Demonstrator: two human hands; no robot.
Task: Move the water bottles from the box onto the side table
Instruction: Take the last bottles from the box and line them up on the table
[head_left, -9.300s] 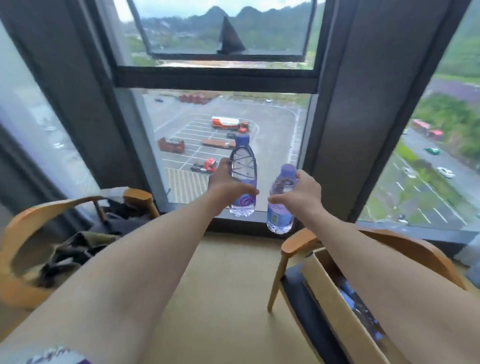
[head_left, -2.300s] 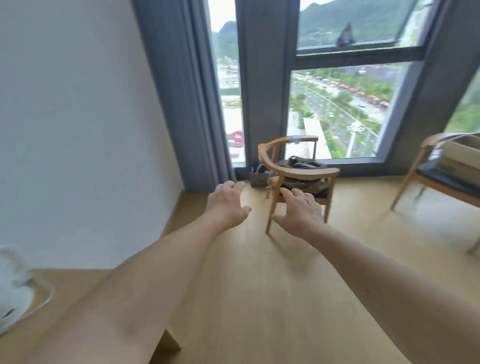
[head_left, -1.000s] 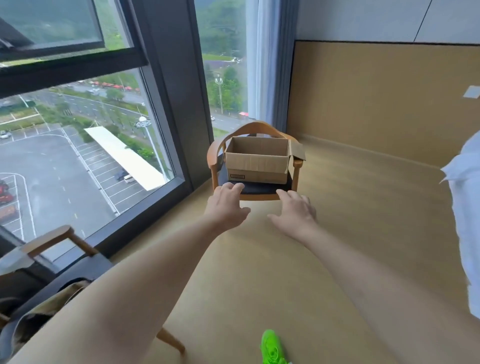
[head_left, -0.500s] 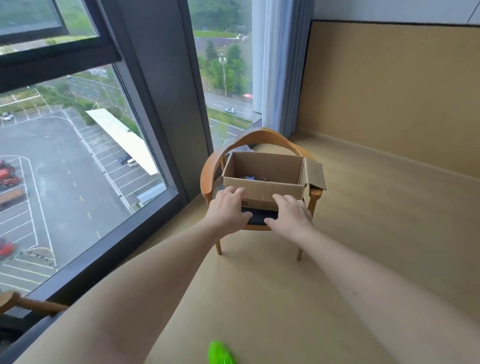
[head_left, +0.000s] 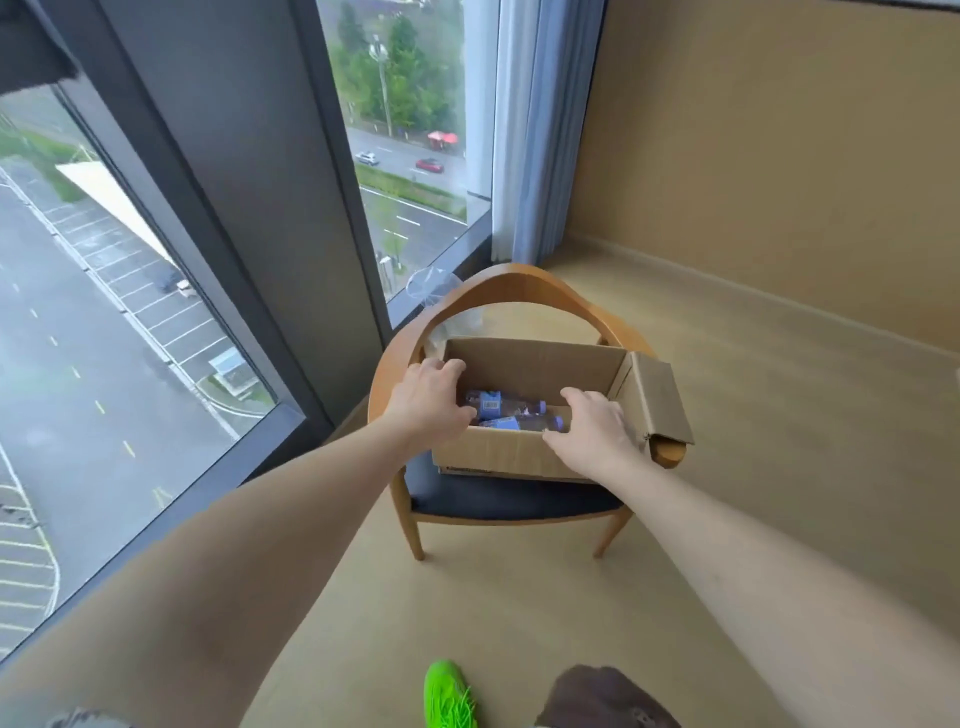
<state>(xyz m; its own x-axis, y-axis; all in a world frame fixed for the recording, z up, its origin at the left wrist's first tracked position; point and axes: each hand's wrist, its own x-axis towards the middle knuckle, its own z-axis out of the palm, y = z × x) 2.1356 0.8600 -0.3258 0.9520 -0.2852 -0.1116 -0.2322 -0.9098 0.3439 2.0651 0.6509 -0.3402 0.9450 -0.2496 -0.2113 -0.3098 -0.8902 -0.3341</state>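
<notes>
- Head view, centre of frame: an open cardboard box (head_left: 498, 452) sits on the dark seat of a wooden chair (head_left: 511, 283), its right flap (head_left: 660, 400) folded outward over the chair's arm.
- Inside the box, toward its near wall, two water bottles (head_left: 506, 413) with blue labels lie on their sides, close together; how many more the box holds cannot be told.
- The left hand (head_left: 428, 408) reaches over the box's left near corner, fingers (head_left: 441, 366) loosely extended and spread wide, holding nothing; whether they touch the rim cannot be told.
- The right hand (head_left: 589, 434) reaches over the near wall at the right, fingers (head_left: 579, 397) relaxed and open just beside the bottles, gripping nothing.
- Upper left of frame: a large window (head_left: 104, 322) with a dark frame, showing a car park and road below.
- Upper centre: a pale curtain (head_left: 535, 130) hangs beside a tan wall (head_left: 779, 145).
- Behind the chair's back, left: crumpled clear plastic (head_left: 431, 283).
- Bottom edge: a bright green shoe (head_left: 448, 696) on the light floor (head_left: 519, 597).
</notes>
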